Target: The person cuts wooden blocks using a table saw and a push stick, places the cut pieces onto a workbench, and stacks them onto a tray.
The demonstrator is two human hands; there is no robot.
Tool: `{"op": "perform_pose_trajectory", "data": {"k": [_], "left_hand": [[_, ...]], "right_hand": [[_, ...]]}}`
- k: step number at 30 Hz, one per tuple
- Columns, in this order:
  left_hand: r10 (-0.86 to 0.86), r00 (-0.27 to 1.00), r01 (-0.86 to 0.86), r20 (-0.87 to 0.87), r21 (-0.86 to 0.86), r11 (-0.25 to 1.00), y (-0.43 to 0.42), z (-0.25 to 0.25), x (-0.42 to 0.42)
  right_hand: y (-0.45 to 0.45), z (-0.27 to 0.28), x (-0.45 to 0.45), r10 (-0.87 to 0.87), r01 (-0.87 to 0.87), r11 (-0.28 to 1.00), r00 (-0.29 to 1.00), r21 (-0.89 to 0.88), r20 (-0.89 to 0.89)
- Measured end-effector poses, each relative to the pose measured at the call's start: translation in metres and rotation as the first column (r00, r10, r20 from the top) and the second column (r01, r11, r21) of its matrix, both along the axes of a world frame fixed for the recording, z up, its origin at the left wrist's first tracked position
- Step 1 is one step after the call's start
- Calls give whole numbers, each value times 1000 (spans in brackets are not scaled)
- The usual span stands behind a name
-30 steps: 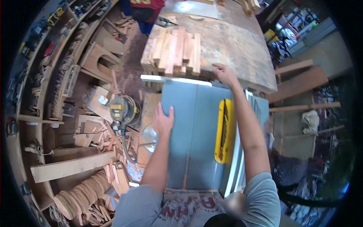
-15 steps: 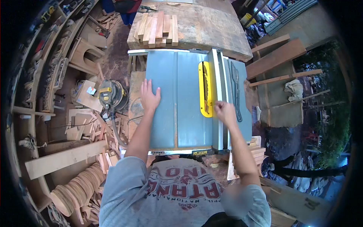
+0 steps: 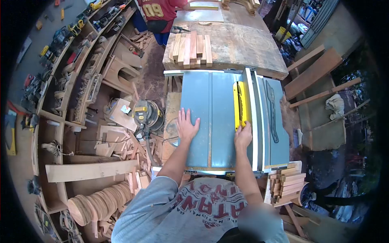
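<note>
A table saw with a blue-grey top (image 3: 198,133) stands before me. My left hand (image 3: 187,123) lies flat on the left part of this top, fingers spread, holding nothing. At the near end of the yellow throat plate (image 3: 237,101), my right hand (image 3: 243,137) has its fingers drawn together and touching the plate. Those fingers cover the plate's near end, and whether they hold a small piece is hidden. The plate has a long dark slot. Just right of that hand runs the pale rip fence (image 3: 254,150). A dark push stick (image 3: 271,107) lies beyond the fence.
Wood strips (image 3: 191,48) are stacked on the wooden outfeed table (image 3: 243,48). A shop vacuum (image 3: 146,115) stands left of the saw amid offcuts. More wood pieces (image 3: 287,184) are piled at the right front. A person in a red shirt (image 3: 156,10) stands at the far left.
My right hand has moved from beside the fence onto the throat plate's near end. My left hand stays flat on the saw top. The view has shifted, bringing the other person's shirt into sight.
</note>
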State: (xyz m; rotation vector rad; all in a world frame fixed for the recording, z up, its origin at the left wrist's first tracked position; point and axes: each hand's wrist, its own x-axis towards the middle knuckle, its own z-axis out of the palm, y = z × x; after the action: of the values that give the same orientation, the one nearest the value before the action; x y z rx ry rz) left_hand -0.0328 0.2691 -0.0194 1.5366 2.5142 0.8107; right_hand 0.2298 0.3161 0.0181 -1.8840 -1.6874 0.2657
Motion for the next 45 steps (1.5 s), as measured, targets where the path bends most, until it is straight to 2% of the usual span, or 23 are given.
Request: {"op": "perform_pose_trajectory", "data": {"k": [1,5,7,11,20,23,25,26,28,30,33,36,38,42,44,45], "left_hand": [[-4,1000,4,-1,3,1000,0,1,0],[-13,1000,13,-1,26,1000,-2,0,0],[-13,1000,13,-1,20,1000,-2,1,1],[-4,1000,4,4,4,1000,-1,0,1],[2,1000,-2,0,-15,1000,-3,-2,-1],[7,998,-7,64,-1,1000,-4,1,0],[10,998,-10,66,2,1000,-3,-1,-1],[8,998,-8,59,7,1000,-3,-1,-1],[3,998,-4,60,13,1000,-3,-3,-1],[0,998,-1,59,22,1000,-3,-4,-2],[-2,999,0,54,35,999,-5,-7,0],[3,1000,-5,30,47,999,-3,-8,-1],[2,999,-4,49,30,1000,-4,-5,-1],[-21,999,20,40,11,1000,-3,-8,-1],[9,1000,-10,7,35,999,-2,-10,1],[-7,1000,6,13,33,999,-2,-8,2]], "right_hand": [[1,-5,0,-28,29,998,999,49,-28],[-2,-12,2,-47,45,999,994,-16,-95],[-1,-13,2,-50,50,999,999,-16,-19],[4,-12,2,-35,34,997,999,-62,-11],[11,-12,-3,-79,97,987,987,-129,142],[11,-7,-3,-81,88,994,992,-72,96],[14,0,-2,-28,21,992,998,127,54],[16,4,1,-29,22,992,998,123,58],[21,34,4,5,-7,991,1000,134,13],[20,69,11,-4,-4,982,999,186,45],[19,115,30,41,-32,986,998,163,-53],[22,146,50,28,-17,965,999,262,-39],[17,171,59,54,15,944,978,329,-200],[6,233,75,55,0,909,991,417,-120],[7,270,81,64,50,815,982,577,-176],[5,288,80,80,94,822,958,562,-277]]}}
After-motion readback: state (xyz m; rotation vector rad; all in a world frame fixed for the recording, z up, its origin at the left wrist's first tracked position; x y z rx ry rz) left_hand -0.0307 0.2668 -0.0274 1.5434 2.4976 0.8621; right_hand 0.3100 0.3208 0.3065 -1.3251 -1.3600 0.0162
